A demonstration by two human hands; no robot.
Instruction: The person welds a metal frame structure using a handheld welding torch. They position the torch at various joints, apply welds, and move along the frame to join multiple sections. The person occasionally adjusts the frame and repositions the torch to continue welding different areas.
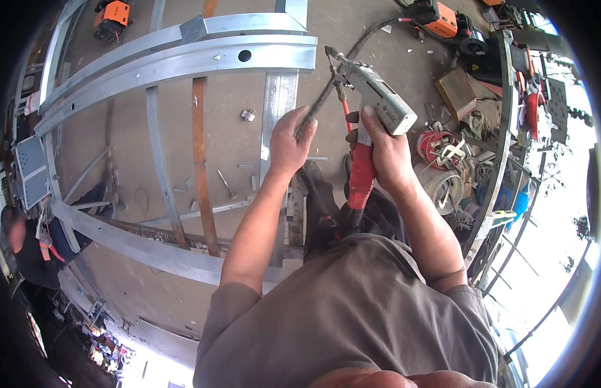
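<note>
Head cam: left hand clenched round the dark cable, right hand gripping the red-handled pliers plus the grey torch

Both bare forearms coming up from the lower edge, elbows bent, converging toward the middle. Left hand raised with back facing the camera, fingers curling shut in a pinch up near the fingertips. Right hand sitting just beside it, a bit further out, wrapping tight in a fist, thumb pressing up on top, wrist tilting slightly inward.
</note>
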